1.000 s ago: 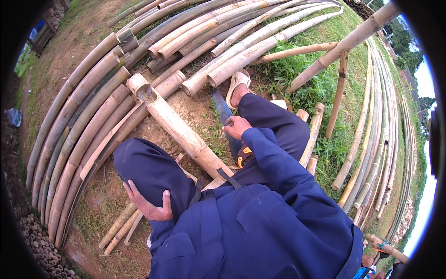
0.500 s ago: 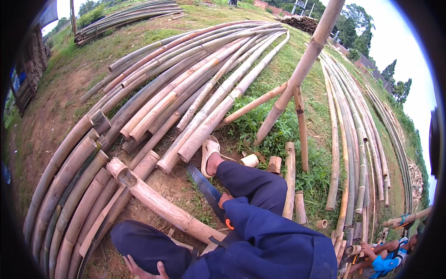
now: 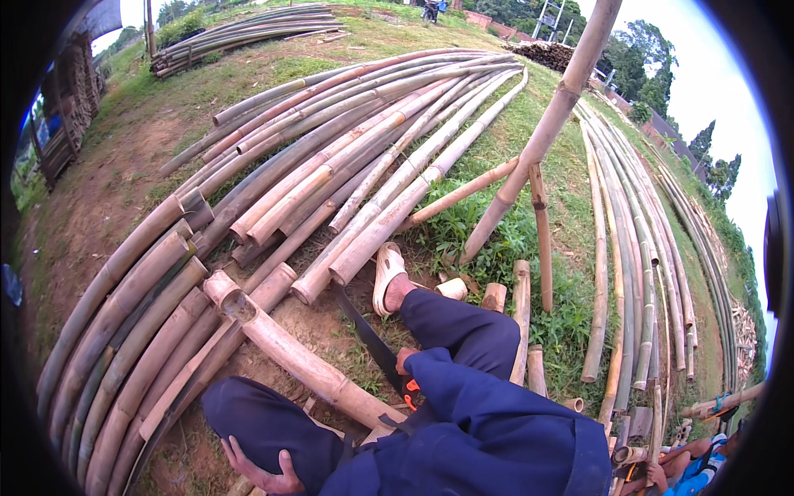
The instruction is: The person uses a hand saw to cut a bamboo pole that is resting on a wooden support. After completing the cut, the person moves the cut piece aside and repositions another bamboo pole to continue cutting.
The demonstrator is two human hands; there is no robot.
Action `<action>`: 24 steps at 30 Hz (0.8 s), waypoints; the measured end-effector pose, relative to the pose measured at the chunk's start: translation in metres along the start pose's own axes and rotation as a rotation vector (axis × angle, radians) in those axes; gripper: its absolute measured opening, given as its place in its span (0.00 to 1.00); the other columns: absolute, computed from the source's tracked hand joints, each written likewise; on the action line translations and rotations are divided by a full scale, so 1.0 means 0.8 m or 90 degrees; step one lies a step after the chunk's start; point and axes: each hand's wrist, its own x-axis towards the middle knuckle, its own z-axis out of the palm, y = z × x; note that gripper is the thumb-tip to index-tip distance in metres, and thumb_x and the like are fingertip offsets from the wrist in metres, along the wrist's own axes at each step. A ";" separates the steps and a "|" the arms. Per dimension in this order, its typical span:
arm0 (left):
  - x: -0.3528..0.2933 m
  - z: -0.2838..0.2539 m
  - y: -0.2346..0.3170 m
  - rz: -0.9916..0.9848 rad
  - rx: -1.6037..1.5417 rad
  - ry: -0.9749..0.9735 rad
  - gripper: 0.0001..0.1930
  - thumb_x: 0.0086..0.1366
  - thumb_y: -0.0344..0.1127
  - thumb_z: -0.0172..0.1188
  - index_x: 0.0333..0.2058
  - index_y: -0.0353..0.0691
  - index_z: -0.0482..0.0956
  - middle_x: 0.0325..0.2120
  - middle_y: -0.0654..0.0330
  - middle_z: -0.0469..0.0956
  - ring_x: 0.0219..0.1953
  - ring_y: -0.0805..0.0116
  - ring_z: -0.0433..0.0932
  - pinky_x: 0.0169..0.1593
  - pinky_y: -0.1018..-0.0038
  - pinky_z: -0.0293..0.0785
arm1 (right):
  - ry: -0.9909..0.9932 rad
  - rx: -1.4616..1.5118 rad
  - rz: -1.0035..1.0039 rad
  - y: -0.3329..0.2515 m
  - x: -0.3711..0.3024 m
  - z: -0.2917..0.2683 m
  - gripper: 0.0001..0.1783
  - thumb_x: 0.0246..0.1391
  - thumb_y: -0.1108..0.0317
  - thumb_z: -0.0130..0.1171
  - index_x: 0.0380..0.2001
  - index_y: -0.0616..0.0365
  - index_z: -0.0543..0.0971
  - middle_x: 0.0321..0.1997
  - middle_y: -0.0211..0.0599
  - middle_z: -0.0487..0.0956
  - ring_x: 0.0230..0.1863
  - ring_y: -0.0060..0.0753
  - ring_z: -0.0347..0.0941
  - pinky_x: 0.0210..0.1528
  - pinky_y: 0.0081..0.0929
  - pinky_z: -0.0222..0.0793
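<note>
Your right hand [image 3: 407, 361] is wrapped tight around the orange handle of a hand saw [image 3: 370, 337], and the dark, flat blade runs up and away from you over bare dirt toward your sandal [image 3: 387, 274]. The blade sits just right of the bamboo pole [image 3: 289, 354] lying across your lap, near it, though I can't tell if it touches. That pole is pale tan, smooth and round, with ringed nodes and a hollow cut end pointing up-left. Your left hand [image 3: 258, 473] lies flat and open on your dark blue trouser leg, gripping nothing.

Behind the pole lies a big fan of long bamboo poles [image 3: 347, 157], grey-green to tan, and a few short cut stubs [image 3: 453, 288] sit by your foot on the grass.

Compared with half a second ago, your head has tipped down a bit: the left hand is fully in view, and the saw hand shows more clearly.
</note>
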 end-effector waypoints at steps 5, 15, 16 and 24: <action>-0.004 -0.002 -0.006 0.007 -0.009 0.017 0.48 0.61 0.54 0.64 0.73 0.31 0.59 0.73 0.36 0.56 0.75 0.39 0.55 0.77 0.47 0.48 | -0.012 0.111 0.067 0.001 -0.049 -0.024 0.22 0.55 0.62 0.62 0.53 0.53 0.87 0.59 0.45 0.84 0.62 0.51 0.80 0.62 0.45 0.77; 0.000 0.002 -0.007 -0.020 -0.055 0.009 0.49 0.59 0.56 0.66 0.73 0.33 0.61 0.74 0.37 0.55 0.76 0.37 0.53 0.77 0.44 0.48 | 0.045 0.250 0.113 0.005 -0.137 -0.032 0.23 0.53 0.61 0.63 0.49 0.63 0.86 0.56 0.55 0.84 0.59 0.53 0.81 0.61 0.44 0.77; 0.002 0.001 -0.003 -0.028 -0.071 0.005 0.49 0.59 0.56 0.66 0.73 0.33 0.61 0.74 0.37 0.55 0.76 0.37 0.53 0.77 0.44 0.48 | 0.049 0.247 0.114 0.008 -0.140 -0.026 0.23 0.53 0.61 0.63 0.49 0.64 0.87 0.55 0.56 0.84 0.59 0.53 0.81 0.61 0.44 0.77; 0.001 -0.004 -0.003 -0.033 -0.082 0.015 0.48 0.60 0.54 0.65 0.74 0.35 0.61 0.74 0.38 0.54 0.76 0.36 0.53 0.77 0.44 0.48 | 0.183 0.290 0.061 -0.009 -0.219 -0.072 0.19 0.52 0.67 0.61 0.47 0.58 0.87 0.49 0.57 0.86 0.55 0.59 0.82 0.58 0.47 0.78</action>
